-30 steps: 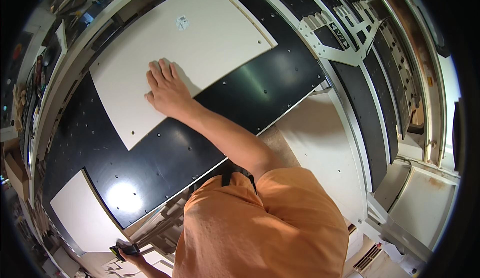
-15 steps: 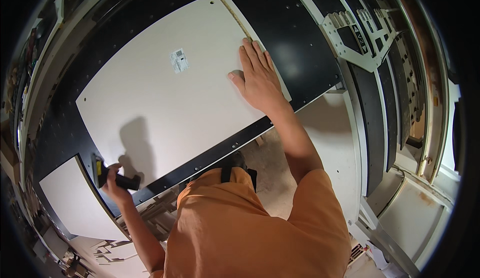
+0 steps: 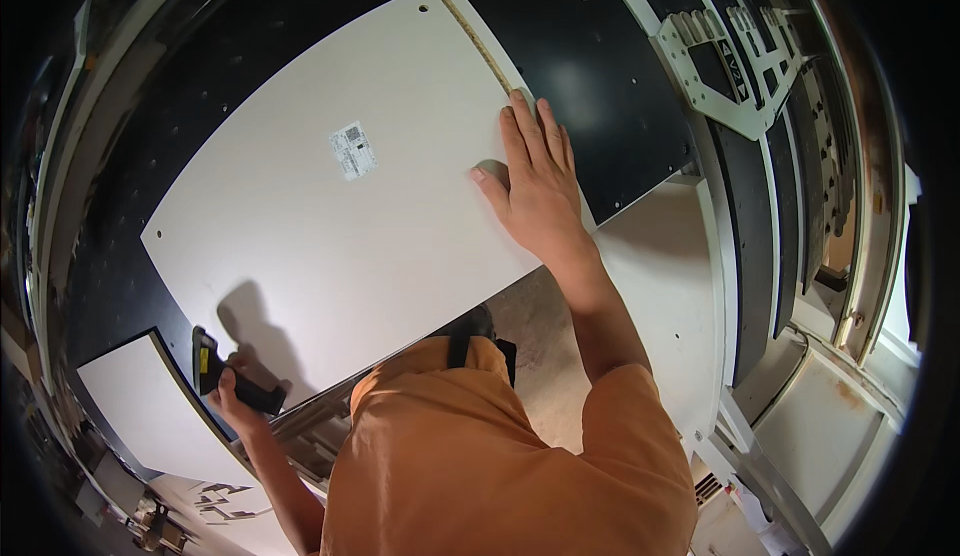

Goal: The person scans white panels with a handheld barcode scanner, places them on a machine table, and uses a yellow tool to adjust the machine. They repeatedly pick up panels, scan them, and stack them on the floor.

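A large white panel [image 3: 380,246] with a curved far edge lies flat before me. It has a groove [image 3: 478,44] showing bare chipboard near its right edge, a round hole near each of two corners, and a printed label [image 3: 353,151]. My right hand [image 3: 540,191] rests flat on the panel's right side, fingers stretched out by the groove's near end. Beyond the panel's near left corner, my left hand [image 3: 238,402] is closed around the handle of a black barcode scanner [image 3: 207,364] with a yellow mark. The scanner casts a shadow on the panel.
Beneath the panel is a black table [image 3: 610,86] dotted with small holes. A second white panel [image 3: 150,396] lies at the lower left. To the right stand a pale metal bracket [image 3: 745,121] with cutouts and several long rails. Bare floor [image 3: 545,356] shows beside my body.
The white panel has slid toward me under my right hand, and its near edge now covers the table's front edge. My left hand and the scanner have come slightly nearer too.
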Demonstrator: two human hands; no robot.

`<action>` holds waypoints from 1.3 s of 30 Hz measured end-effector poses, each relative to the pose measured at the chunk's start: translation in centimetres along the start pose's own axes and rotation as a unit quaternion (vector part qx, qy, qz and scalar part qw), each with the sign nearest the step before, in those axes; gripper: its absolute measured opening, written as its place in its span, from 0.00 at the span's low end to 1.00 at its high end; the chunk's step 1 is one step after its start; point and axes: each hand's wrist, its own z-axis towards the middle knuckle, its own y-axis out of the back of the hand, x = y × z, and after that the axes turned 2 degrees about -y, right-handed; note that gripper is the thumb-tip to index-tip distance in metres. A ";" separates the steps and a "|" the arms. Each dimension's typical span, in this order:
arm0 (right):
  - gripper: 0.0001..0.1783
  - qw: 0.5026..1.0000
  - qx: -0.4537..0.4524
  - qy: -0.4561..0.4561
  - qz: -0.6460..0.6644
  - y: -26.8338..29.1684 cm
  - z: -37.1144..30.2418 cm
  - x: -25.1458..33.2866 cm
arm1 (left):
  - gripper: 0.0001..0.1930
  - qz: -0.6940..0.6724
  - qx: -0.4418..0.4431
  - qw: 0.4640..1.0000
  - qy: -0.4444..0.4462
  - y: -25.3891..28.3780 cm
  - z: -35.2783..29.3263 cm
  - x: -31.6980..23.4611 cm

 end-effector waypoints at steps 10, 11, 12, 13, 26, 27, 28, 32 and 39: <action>0.40 0.999 -0.034 -0.019 -0.009 -0.7 0.8 -1.0 | 0.27 0.323 -0.391 0.817 0.273 34.8 -13.4 6.5; 0.39 0.999 -0.037 -0.017 -0.019 -0.8 1.0 -1.1 | 0.25 0.253 -0.372 0.849 0.278 36.2 -14.2 7.6; 0.38 0.999 -0.050 -0.004 -0.022 -0.8 1.2 -1.2 | 0.23 0.197 -0.377 0.858 0.289 37.0 -15.0 8.8; 0.37 0.998 -0.056 0.003 -0.025 -0.8 1.5 -1.2 | 0.19 0.032 -0.335 0.907 0.252 37.1 -15.6 10.0; 0.37 0.998 -0.034 0.047 -0.026 -1.5 4.2 1.0 | 0.17 -0.238 -0.315 0.916 0.075 28.0 -11.1 10.9; 0.38 0.998 -0.027 0.037 -0.031 -1.7 4.0 1.7 | 0.17 -0.254 -0.299 0.919 0.038 27.9 -11.4 10.1; 0.39 0.998 -0.027 0.042 -0.036 -1.9 3.8 2.5 | 0.17 -0.262 -0.298 0.918 0.031 27.7 -11.9 9.2; 0.42 0.996 -0.037 0.071 -0.037 -3.2 2.2 7.5 | 0.15 -0.291 -0.278 0.915 -0.017 24.5 -12.5 5.3; 0.42 0.957 -0.006 0.169 0.237 -4.9 -3.8 22.7 | 0.18 -0.349 -0.240 0.906 0.000 10.2 -10.3 1.4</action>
